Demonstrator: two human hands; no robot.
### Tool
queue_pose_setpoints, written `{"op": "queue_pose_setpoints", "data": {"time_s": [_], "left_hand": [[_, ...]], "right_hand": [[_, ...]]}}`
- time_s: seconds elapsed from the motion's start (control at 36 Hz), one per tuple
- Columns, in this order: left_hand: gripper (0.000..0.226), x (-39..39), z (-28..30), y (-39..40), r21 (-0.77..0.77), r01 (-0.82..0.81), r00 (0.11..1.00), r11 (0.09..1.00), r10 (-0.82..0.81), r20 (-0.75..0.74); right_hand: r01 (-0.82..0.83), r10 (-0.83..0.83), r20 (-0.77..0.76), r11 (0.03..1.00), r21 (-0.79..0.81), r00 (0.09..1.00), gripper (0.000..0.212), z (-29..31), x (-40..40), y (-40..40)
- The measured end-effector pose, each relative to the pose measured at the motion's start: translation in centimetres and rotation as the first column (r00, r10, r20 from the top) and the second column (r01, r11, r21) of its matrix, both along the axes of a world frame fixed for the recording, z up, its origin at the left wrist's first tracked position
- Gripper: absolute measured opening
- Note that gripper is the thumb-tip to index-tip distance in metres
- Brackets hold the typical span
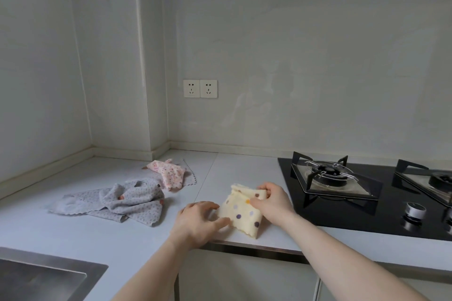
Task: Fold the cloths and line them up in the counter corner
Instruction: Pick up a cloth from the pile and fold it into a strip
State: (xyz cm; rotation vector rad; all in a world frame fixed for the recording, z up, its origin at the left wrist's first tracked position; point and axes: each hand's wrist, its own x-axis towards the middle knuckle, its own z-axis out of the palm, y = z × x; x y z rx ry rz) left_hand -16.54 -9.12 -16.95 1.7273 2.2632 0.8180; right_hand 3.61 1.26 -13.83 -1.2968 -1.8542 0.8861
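The pale grey counter [73, 227] runs into a walled corner at the back left. Directly on it lie 3 loose cloths: a pink spotted cloth [168, 173] nearest the corner, a crumpled grey cloth [132, 200] just in front of it, and a cream dotted cloth [244, 212] near the front edge. A black gas hob [342, 203] fills the right end, and a steel sink [36, 273] is set into the front left.

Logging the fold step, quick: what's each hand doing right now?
Left hand: pinching the near-left edge of the cream dotted cloth.
Right hand: gripping the same cloth's far folded edge.
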Motion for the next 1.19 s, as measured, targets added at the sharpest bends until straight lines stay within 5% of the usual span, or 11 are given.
{"op": "queue_pose_setpoints", "data": {"time_s": [0.11,0.25,0.81,0.94,1.03,1.11,1.19], "left_hand": [[0.062,0.1,-0.1,0.0,0.009,-0.003,0.999,1.0,0.003,-0.032],[0.06,0.3,-0.2,0.2,0.028,-0.012,0.996,1.0,0.014,-0.085],[0.058,0.3,-0.2,0.2,0.024,-0.046,0.997,0.999,0.047,-0.056],[0.039,0.6,0.9,0.5,-0.023,-0.073,0.984,0.997,0.076,0.159],[0.063,0.6,1.8,1.6,-0.068,-0.131,0.966,0.989,0.143,0.217],[0.079,1.0,1.5,2.8,-0.084,-0.15,0.982,0.985,0.159,0.105],[0.071,1.6,0.3,3.1,-0.062,-0.151,0.988,0.987,0.148,-0.051]], "right_hand": [[-0.078,0.044,0.157,0.972,0.223,0.987,0.015,-1.3,0.7,-0.9],[-0.208,0.112,0.308,0.93,0.302,0.945,0.017,-2.2,1.4,-1.5],[-0.375,0.328,0.22,0.9,0.224,0.919,0.023,-3.5,2.0,-3.1],[-0.378,0.371,0.077,0.92,0.108,0.925,0.026,-3.1,2.2,-2.5],[-0.357,0.348,0.091,0.929,0.099,0.933,0.029,-3.4,2.0,-1.9],[-0.364,0.357,0.078,0.924,0.117,0.931,0.02,-3.6,2.0,-1.7],[-0.393,0.386,0.077,0.909,0.139,0.919,0.012,-3.5,2.3,-1.9]]}}
